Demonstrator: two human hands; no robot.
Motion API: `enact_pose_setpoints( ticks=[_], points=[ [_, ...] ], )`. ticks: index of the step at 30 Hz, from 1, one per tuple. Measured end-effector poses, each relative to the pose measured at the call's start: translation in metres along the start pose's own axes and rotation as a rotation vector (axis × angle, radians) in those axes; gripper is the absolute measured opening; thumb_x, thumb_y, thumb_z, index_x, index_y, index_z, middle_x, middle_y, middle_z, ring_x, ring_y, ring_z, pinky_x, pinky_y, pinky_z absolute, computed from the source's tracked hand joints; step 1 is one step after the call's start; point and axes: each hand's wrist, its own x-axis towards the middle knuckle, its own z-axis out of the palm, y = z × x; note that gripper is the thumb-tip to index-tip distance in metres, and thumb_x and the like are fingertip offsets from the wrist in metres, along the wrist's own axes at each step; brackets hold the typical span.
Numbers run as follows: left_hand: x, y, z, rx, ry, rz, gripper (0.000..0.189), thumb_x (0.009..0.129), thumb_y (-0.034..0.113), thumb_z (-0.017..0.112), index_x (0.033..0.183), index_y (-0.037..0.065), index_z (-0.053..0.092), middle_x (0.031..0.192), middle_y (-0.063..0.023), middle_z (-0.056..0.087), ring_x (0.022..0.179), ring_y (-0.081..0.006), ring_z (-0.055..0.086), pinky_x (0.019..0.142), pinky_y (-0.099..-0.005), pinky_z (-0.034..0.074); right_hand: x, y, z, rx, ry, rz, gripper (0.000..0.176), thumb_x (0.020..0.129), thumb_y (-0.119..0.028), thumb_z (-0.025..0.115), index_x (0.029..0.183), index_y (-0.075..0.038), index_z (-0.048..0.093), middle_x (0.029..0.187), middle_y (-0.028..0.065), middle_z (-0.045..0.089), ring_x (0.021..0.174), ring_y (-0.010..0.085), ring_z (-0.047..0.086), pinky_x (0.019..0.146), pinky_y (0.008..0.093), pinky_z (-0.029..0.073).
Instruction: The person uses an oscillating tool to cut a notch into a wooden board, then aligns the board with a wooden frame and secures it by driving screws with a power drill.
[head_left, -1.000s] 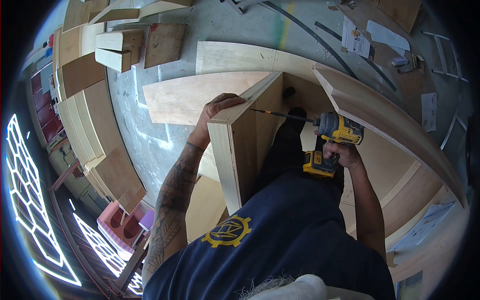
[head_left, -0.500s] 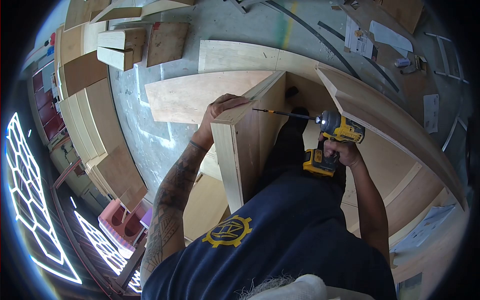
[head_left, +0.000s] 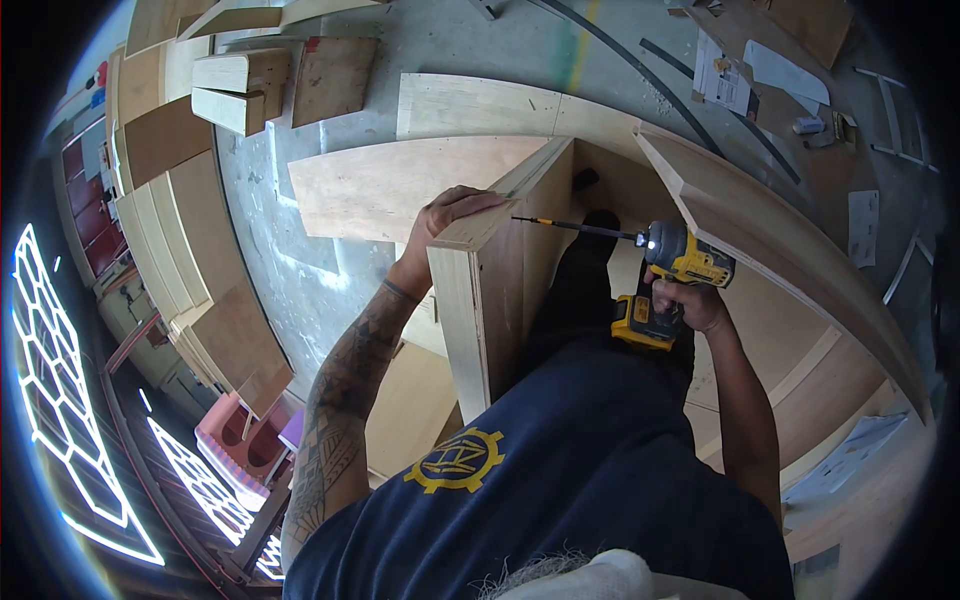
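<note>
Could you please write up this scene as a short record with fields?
Left hand: on the edge of an upright panel
Right hand: gripping a yellow-and-black drill
Drill lamp: lit
Bit: long, pointing at the panel; contact unclear
Beside the drill: curved panel
Far left: boards
Floor: grey, with papers at upper right

Forward of the right hand (head_left: 688,302): dark curved strip (head_left: 651,81) on the floor. Forward and right: printed sheet (head_left: 722,82), small can (head_left: 808,126). Well left of the left hand (head_left: 458,208): stacked boards (head_left: 172,245). Left and rearward: pink article (head_left: 228,425), hexagonal light grid (head_left: 68,400).
</note>
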Motion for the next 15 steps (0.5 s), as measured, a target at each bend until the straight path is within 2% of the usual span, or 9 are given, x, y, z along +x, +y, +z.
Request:
enact_pose_setpoints(
  ticks=[7, 8, 10, 15],
  points=[
    [0.001, 0.000, 0.003, -0.009, 0.006, -0.019, 0.045, 0.083, 0.022, 0.076, 0.125, 0.008, 0.073, 0.117, -0.0149, 0.073, 0.108, -0.0322, 0.071, 0.094, -0.0390, 0.059, 0.003, 0.007, -0.003, -0.015, -0.033, -0.007, 0.023, 0.088, -0.010, 0.075, 0.109, -0.003, 0.069, 0.095, 0.0037, 0.069, 0.069, 0.0086, 0.062, 0.067, 0.0270, 0.056],
    [0.001, 0.000, 0.003, -0.005, 0.002, -0.022, 0.044, 0.083, 0.022, 0.075, 0.125, 0.008, 0.073, 0.117, -0.0146, 0.073, 0.108, -0.0320, 0.071, 0.094, -0.0390, 0.059, 0.003, 0.007, -0.001, -0.015, -0.033, -0.007, 0.023, 0.088, -0.010, 0.075, 0.109, -0.003, 0.069, 0.095, 0.0037, 0.069, 0.069, 0.0086, 0.062, 0.067, 0.0270, 0.056],
    [0.000, 0.001, 0.002, 0.002, 0.000, -0.027, 0.044, 0.083, 0.022, 0.075, 0.125, 0.009, 0.073, 0.118, -0.0144, 0.073, 0.108, -0.0318, 0.071, 0.095, -0.0389, 0.059, 0.002, 0.003, 0.005, -0.001, -0.003, -0.038, 0.019, 0.088, -0.008, 0.072, 0.105, -0.002, 0.068, 0.085, 0.0028, 0.065, 0.066, 0.0092, 0.062, 0.065, 0.0274, 0.055],
    [0.000, 0.001, 0.003, -0.014, -0.002, -0.037, 0.044, 0.085, 0.023, 0.074, 0.126, 0.009, 0.072, 0.117, -0.0137, 0.073, 0.108, -0.0316, 0.071, 0.095, -0.0391, 0.059, 0.003, 0.002, 0.007, -0.012, -0.020, -0.026, 0.020, 0.088, -0.008, 0.072, 0.106, -0.002, 0.067, 0.087, 0.0026, 0.066, 0.067, 0.0090, 0.062, 0.066, 0.0273, 0.055]
  ],
)
